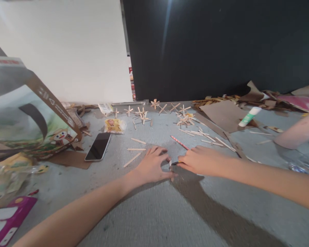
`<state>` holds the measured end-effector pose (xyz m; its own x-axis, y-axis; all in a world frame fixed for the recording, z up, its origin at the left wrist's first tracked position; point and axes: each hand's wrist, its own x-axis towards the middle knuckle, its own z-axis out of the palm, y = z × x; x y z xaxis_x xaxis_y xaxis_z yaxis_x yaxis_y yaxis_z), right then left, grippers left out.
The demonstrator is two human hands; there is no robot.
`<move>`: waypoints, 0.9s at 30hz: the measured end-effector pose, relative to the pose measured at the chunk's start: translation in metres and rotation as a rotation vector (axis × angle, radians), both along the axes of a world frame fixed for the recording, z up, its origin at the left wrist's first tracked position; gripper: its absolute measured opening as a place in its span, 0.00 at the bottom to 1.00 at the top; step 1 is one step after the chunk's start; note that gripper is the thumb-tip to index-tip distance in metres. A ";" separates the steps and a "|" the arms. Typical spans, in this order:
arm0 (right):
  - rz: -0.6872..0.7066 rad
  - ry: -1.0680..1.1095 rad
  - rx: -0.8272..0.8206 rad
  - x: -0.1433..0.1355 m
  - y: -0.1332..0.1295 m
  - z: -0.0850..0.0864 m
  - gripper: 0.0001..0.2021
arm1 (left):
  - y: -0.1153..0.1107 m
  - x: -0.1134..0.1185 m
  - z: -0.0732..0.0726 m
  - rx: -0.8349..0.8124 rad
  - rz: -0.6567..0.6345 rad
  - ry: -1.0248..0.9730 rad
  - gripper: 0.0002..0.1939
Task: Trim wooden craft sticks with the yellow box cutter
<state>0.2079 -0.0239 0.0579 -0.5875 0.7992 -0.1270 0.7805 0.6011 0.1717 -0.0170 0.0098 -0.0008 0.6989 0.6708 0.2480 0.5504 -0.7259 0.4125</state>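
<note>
My left hand [154, 163] rests on the grey surface, its thumb and fingertips pinching a short, pale wooden stick [170, 165] from both ends. From the right, my right hand [195, 160] is closed around what looks like a small black-and-yellow craft knife [175, 163], its dark tip at the stick. A red patterned pencil [179, 141] lies just beyond my right knuckles. Left of my left hand are a few loose craft sticks [136, 149]. Farther back stand several star-shaped pieces made of crossed sticks [144, 115], with more loose sticks [208, 135] to their right.
A phone [98, 146], a yellow packet [114, 126] and a large printed bag [28, 113] are at left, with a purple case [11, 219] nearer. Cardboard [221, 115] and a glue stick [249, 116] lie at right, near another person's arm [298, 130]. A black panel [221, 48] stands behind.
</note>
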 end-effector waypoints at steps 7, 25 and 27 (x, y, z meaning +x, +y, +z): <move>-0.014 0.002 -0.017 -0.003 -0.001 0.002 0.12 | 0.000 -0.001 -0.002 0.008 -0.001 -0.003 0.26; 0.076 -0.145 -0.039 -0.039 0.000 0.015 0.03 | 0.002 -0.001 -0.004 0.025 -0.019 -0.007 0.25; 0.050 -0.118 -0.073 -0.044 0.005 0.016 0.03 | 0.003 -0.001 -0.004 0.028 -0.033 0.000 0.25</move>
